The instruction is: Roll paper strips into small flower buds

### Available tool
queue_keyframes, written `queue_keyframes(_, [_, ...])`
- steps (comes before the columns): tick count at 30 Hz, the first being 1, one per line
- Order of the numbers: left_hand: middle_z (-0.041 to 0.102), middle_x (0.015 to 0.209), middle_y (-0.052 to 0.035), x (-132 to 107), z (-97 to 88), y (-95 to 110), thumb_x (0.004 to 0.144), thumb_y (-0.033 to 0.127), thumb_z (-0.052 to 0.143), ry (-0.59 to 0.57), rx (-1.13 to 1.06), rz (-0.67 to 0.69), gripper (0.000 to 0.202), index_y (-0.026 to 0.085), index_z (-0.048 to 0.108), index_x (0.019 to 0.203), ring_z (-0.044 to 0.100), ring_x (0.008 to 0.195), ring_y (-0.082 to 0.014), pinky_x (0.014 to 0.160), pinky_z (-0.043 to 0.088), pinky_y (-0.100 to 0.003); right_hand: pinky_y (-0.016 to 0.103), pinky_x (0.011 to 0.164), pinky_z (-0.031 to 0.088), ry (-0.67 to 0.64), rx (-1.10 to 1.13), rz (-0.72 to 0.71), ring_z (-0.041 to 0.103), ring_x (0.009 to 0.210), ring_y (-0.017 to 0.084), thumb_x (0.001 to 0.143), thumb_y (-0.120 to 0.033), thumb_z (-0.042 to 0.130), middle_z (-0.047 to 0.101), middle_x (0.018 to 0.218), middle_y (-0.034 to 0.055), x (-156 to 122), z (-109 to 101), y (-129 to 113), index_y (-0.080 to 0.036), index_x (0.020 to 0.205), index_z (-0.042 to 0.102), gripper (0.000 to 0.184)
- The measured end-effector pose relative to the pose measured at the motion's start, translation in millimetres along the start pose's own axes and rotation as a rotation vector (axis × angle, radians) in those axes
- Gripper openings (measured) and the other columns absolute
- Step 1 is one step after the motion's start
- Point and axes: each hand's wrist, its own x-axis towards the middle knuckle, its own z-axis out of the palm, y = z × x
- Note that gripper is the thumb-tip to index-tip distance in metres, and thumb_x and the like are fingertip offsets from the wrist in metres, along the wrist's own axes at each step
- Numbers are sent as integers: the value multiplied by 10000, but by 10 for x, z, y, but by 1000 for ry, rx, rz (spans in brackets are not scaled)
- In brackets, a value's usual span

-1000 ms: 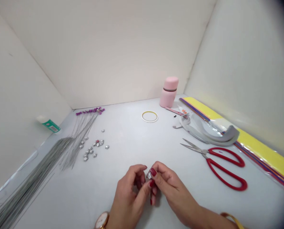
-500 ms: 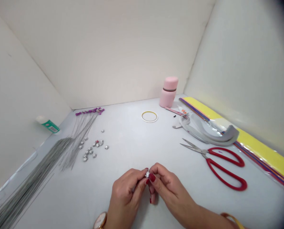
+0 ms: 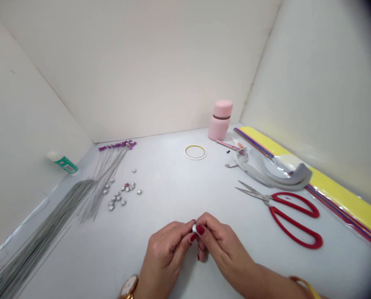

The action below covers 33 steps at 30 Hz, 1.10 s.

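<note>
Near the table's front edge, my left hand (image 3: 169,245) and my right hand (image 3: 219,245) meet fingertip to fingertip. Between them they pinch a tiny silvery-white folded paper star (image 3: 194,228), largely covered by the thumbs and forefingers. Similar small silver stars (image 3: 118,198) lie scattered on the table to the left, with one pink star (image 3: 127,185) among them. To the right rest large scissors (image 3: 266,198) with red handles, blades parted.
Thin grey wires (image 3: 48,232) lie at left, some tipped with purple pieces (image 3: 118,145). A green-and-white tube (image 3: 64,163) is at far left. A tape ring (image 3: 195,146), pink flask (image 3: 220,120), curled silver strips (image 3: 275,182) and yellow sheets (image 3: 335,189) occupy the back and right.
Both hands have shifted very slightly to the right, and the fingertips have adjusted around the star. Everything else on the table stays put.
</note>
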Motion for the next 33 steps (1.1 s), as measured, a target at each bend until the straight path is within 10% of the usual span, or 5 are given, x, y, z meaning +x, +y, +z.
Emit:
queue_keyframes(18, [640, 723, -30, -44, -16, -4, 793, 64, 503, 103, 134, 102, 132, 164, 583, 826, 598, 642, -124, 592, 464, -207, 208, 571, 410, -39, -187, -70, 508, 568, 106, 916, -337, 299, 507, 598, -27, -18, -44, 45, -197, 816, 470, 243])
queue_keyframes(33, [495, 611, 1, -33, 1, 31, 841, 103, 362, -55, 309, 116, 162, 193, 431, 726, 461, 535, -123, 493, 374, -213, 201, 555, 378, -35, -329, -148, 464, 561, 103, 914, -297, 293, 475, 606, -26, -20, -65, 65, -208, 683, 436, 287])
